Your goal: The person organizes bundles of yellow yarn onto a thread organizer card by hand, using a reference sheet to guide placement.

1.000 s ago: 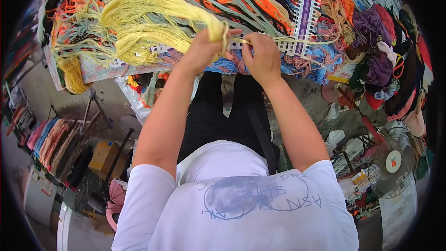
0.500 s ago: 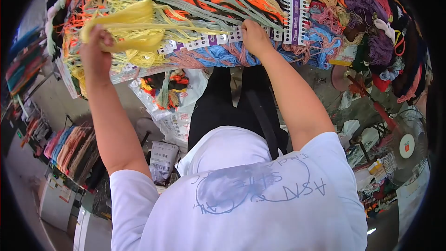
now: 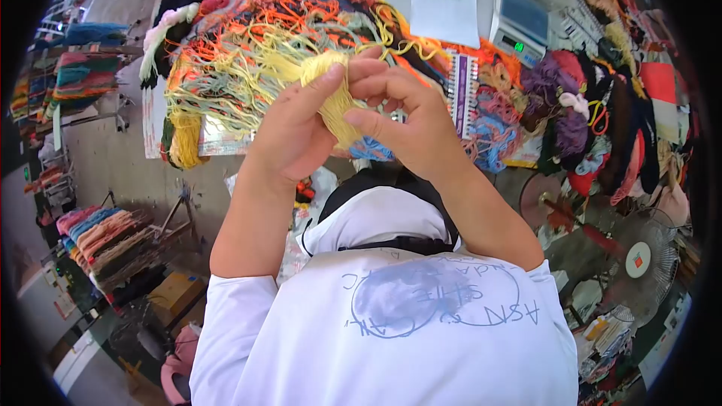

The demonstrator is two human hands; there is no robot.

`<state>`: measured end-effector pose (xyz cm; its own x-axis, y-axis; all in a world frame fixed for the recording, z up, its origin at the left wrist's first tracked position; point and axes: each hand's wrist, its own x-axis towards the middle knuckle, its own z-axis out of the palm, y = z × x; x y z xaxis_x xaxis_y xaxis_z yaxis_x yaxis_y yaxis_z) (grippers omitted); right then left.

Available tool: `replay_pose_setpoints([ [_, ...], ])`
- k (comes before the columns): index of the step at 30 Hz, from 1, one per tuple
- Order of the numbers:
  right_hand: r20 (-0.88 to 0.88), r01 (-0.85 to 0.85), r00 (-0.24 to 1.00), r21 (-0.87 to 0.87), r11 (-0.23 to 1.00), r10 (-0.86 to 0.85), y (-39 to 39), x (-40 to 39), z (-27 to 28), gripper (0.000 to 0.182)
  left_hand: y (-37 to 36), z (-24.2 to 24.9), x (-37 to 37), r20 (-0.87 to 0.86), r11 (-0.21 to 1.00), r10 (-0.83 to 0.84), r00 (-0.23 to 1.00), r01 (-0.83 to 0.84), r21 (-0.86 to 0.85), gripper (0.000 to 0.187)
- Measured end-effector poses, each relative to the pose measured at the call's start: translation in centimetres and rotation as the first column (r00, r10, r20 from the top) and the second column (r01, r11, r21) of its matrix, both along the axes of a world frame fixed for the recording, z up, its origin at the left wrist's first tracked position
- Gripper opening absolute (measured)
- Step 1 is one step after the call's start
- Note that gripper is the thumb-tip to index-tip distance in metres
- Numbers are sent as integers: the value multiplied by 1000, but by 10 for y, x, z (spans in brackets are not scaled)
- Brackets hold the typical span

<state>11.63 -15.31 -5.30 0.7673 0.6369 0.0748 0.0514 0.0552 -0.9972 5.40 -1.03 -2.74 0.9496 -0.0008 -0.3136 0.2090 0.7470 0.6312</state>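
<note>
A skein of pale yellow thread [image 3: 338, 109] is bunched between my hands above the thread pile. My left hand [image 3: 297, 131] is wrapped around its left side, thumb on top and fingertips showing beyond it. My right hand [image 3: 414, 116] meets its right edge, with curled fingers and thumb at the yellow strands; the exact grip is partly hidden. Beneath lies a tangled heap of orange, grey-green and yellow threads [image 3: 218, 75]. To the right is a white card with holes and a purple strip [image 3: 462, 94], beside blue and pink threads [image 3: 492, 135].
A printed sheet [image 3: 444, 4] and a digital scale [image 3: 519, 26] lie on the table's far side. Purple thread bundles [image 3: 553, 79] are to the right. A standing fan [image 3: 639, 259] is at the lower right, and a rack of coloured yarn [image 3: 105, 244] at the lower left.
My left hand has moved right with the yellow thread, which is now gathered into a compact bunch. My right hand has left the card and come to it. The view shows more table.
</note>
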Motion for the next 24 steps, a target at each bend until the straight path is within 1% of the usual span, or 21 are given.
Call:
replay_pose_setpoints([
  [1, -24, -48, 999, -24, 999, 47, -1, 1, 7, 19, 0, 4, -2, 47, 999, -46, 998, 45, 14, 42],
  [2, -117, -48, 992, -8, 999, 47, -3, 0, 12, 14, 0, 8, -4, 90, 996, -89, 992, 87, 32, 44],
  [3, -164, -68, 984, -5, 998, 67, -7, -1, 14, 14, 1, 14, -5, 112, 993, -117, 987, 116, 12, 43],
  [4, -218, -91, 972, -3, 996, 88, -10, -2, 15, 14, 3, 17, -7, 128, 995, -101, 987, 100, 17, 43],
  [5, -298, -101, 949, 22, 995, 103, -12, -3, 15, 15, 3, 19, -8, 131, 994, -107, 986, 111, -21, 43],
  [6, -292, -116, 949, 23, 993, 118, -11, -6, 18, 15, 4, 20, -10, 132, 991, -115, 985, 123, -59, 43],
  [8, -203, -61, 976, 83, 995, 76, -8, -9, 22, 17, 2, 21, -9, 144, 990, -108, 984, 120, -77, 43],
  [9, -138, -116, 983, 37, 993, 120, -10, -7, 29, 18, 1, 21, -9, 163, 988, -119, 979, 132, -74, 43],
  [10, -137, -123, 983, 33, 992, 126, -12, -7, 27, 18, -1, 21, -9, 183, 987, -129, 975, 145, -73, 44],
  [12, -114, -194, 976, -72, 978, 185, -15, -2, 24, 17, -2, 20, -9, 192, 991, -106, 976, 121, -65, 44],
  [13, -112, -203, 975, -73, 976, 194, -16, -1, 24, 17, -2, 20, -10, 197, 993, -91, 976, 104, -55, 44],
  [15, -281, -245, 931, -12, 970, 232, -17, 1, 25, 14, 0, 20, -11, 176, 993, -77, 981, 91, -71, 44],
  [16, -280, -251, 930, -15, 968, 237, -17, 0, 27, 14, 1, 21, -12, 154, 992, -74, 985, 88, -87, 44],
  [17, -307, -229, 921, 70, 971, 240, -17, -2, 30, 11, 2, 21, -13, 156, 993, -68, 985, 82, -88, 44],
  [18, -334, -204, 910, 154, 967, 245, -16, -2, 32, 9, 2, 23, -14, 128, 999, -46, 991, 49, -22, 44],
  [19, -333, -211, 909, 153, 965, 252, -17, -1, 33, 9, 3, 24, -16, 99, 999, -21, 995, 17, 46, 44],
  [20, -332, -216, 905, 181, 960, 266, -17, 0, 33, 8, 3, 26, -17, 99, 999, -13, 995, 9, 45, 44],
  [22, -334, -226, 898, 208, 952, 286, -18, 0, 33, 7, 2, 30, -21, 64, 984, -20, 998, 8, 178, 45],
  [24, -365, -194, 893, 213, 958, 262, -17, 0, 34, 14, -2, 31, -20, 73, 987, -3, 997, -9, 159, 46],
])
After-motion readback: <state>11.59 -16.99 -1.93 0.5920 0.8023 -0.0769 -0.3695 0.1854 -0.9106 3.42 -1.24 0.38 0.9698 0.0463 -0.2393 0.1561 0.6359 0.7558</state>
